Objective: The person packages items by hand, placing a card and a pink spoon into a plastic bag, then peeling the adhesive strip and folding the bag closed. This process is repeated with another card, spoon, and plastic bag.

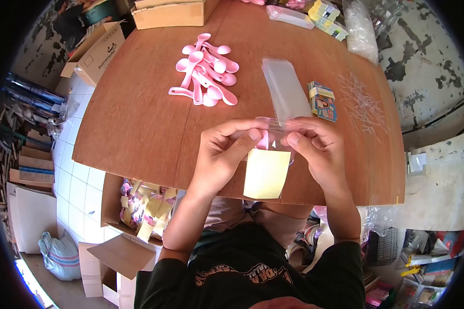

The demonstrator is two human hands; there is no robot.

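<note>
Near the table's front edge, my left hand (226,149) and my right hand (315,145) pinch the top of a small clear plastic bag (277,138) between thumbs and fingers. Inside the bag a bit of pink shows beside my left thumb, and a pale yellow paper (267,174) hangs below it. Beyond my hands lies a stack of clear bags (285,90). To its right is a banded bundle of blue printed cards (322,103). A pile of pink plastic spoons (206,72) lies further back on the left.
The brown table (139,118) also bears thin clear strips (363,105) at right and a cardboard box (170,14) at the back. Below its front left edge, a carton (112,201) holds yellow papers and pink items. An open box (123,257) stands on the floor.
</note>
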